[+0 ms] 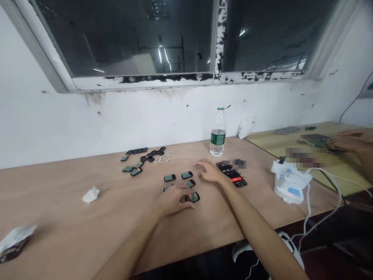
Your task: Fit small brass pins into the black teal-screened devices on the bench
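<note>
My left hand [176, 199] is bent over a small group of dark, rounded modules with grey-green faces. Its thumb and fingers straddle the nearest module [193, 197], which lies on the table. Partly under that hand is another module [168, 188]; a further module [190, 183] lies just beyond the fingers. Behind these sit a left module [169, 177] and a right module [187, 175]. My right hand [207, 170] hovers low to their right, fingers loosely extended and apart; I see nothing clearly held in it, though its fingertips are blurred.
More dark modules [136, 171] and small white pieces [163, 158] lie farther back. A phone [232, 174] showing a timer, a water bottle [218, 142] and a white device with cables [291, 186] stand right. Crumpled tissue [91, 195] lies left. Another person's hands [349, 142] work at far right.
</note>
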Motion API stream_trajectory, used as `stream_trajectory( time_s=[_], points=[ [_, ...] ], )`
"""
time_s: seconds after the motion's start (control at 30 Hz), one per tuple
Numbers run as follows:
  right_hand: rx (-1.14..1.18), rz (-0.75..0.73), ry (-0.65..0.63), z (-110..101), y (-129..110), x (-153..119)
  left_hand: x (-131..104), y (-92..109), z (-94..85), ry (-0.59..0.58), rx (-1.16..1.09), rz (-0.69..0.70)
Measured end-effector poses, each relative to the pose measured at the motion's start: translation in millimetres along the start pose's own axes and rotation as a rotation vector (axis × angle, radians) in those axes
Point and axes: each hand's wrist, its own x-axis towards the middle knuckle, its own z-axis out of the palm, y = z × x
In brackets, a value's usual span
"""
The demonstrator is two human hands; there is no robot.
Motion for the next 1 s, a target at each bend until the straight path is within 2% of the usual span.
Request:
stream_trajectory(
  time_s=[0.1, 0.17, 0.27, 0.4, 0.53, 0.73, 0.8, 0.87, 1.0],
  points=[
    [0.074, 0.056, 0.102, -1.1, 6.3, 4.3, -0.4, 0.7, 0.9, -0.006, 0.009, -0.022],
    [0.086, 0.080, 0.126, -0.6, 9.4, 5.3, -0.4, 0.5, 2.1, -0.011, 0.009, -0.029],
    [0.034, 0.071, 0.081, 1.5, 9.3, 3.1, -0.4, 1.0, 3.5, -0.008, 0.002, -0.020],
    [-0.045, 0.092, -0.044, 5.5, 4.7, -2.8, -0.5, 3.9, 0.8, 0.036, -0.007, -0.029],
    [-0.004, 0.061, -0.103, 6.5, 3.8, -4.1, -1.5, 3.2, -3.2, 0.076, -0.011, 0.000],
    [0.222, 0.047, 0.153, -1.4, -1.9, 3.9, -3.4, -7.3, -2.0, 0.190, -0.010, 0.020],
    [0.290, 0.055, 0.175, -2.6, -10.8, 5.0, -3.4, -12.4, -1.8, 0.250, 0.009, 0.017],
    [0.364, 0.047, 0.117, -1.1, -23.4, 4.3, -3.6, -18.0, -2.8, 0.330, 0.014, 0.015],
    [0.525, -0.017, -0.136, 8.8, -49.2, -0.2, -6.2, -28.9, -7.3, 0.407, -0.002, -0.042]
  ],
)
